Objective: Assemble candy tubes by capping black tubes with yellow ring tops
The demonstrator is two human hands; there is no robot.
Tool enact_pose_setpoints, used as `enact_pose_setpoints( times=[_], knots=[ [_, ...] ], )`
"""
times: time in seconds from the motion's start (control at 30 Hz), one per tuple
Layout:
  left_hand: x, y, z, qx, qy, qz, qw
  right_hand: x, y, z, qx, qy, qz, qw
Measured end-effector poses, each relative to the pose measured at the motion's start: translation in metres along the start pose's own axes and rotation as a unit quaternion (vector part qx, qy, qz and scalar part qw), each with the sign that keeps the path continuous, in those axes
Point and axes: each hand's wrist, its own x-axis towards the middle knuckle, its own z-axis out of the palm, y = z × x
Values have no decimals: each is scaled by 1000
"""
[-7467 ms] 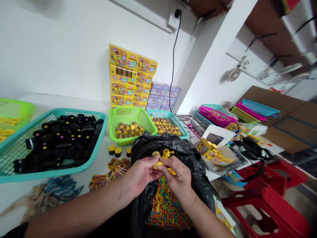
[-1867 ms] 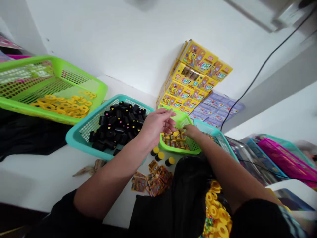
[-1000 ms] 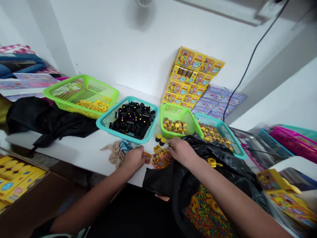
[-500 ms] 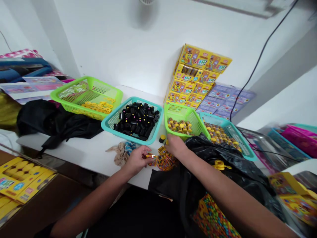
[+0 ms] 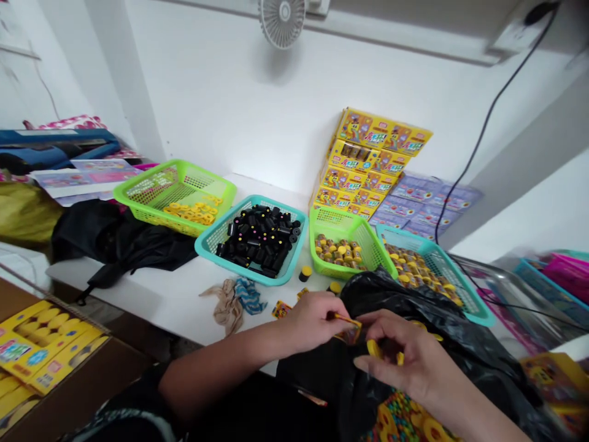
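White table (image 5: 175, 298) against a white wall (image 5: 221, 92). Nearest: black plastic bag (image 5: 469, 353) with small multicoloured balls (image 5: 400, 405) and yellow rings inside. Above it, right hand (image 5: 409, 353), fingers curled round a yellow piece (image 5: 374, 348); its full form is hard to make out. Left hand (image 5: 315, 322) pinches a printed card (image 5: 352, 331) just beside the right fingertips. Beyond: striped cloth (image 5: 248, 296) and yellow-topped black jar (image 5: 305, 274) on the table; teal basket (image 5: 205, 248) of black pieces; stacked yellow boxes (image 5: 368, 156) near the wall.
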Motion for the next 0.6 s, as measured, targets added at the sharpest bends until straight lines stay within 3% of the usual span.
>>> enact_pose_setpoints(
  times=[0.07,0.13,0.23,0.4,0.6],
  knots=[
    [10,9,8,18,-44,60,997,-9,2,-1,-24,31,-30,999],
    [19,13,16,6,-79,77,994,-17,6,-2,-42,49,-32,997],
    [27,12,24,-82,-109,15,991,-28,16,-4,-54,76,7,996],
    [31,1,27,-207,-136,-134,960,-39,25,-6,-29,115,81,990],
    [28,-4,24,-136,-87,-126,979,-33,14,-5,14,87,134,987]
  ],
)
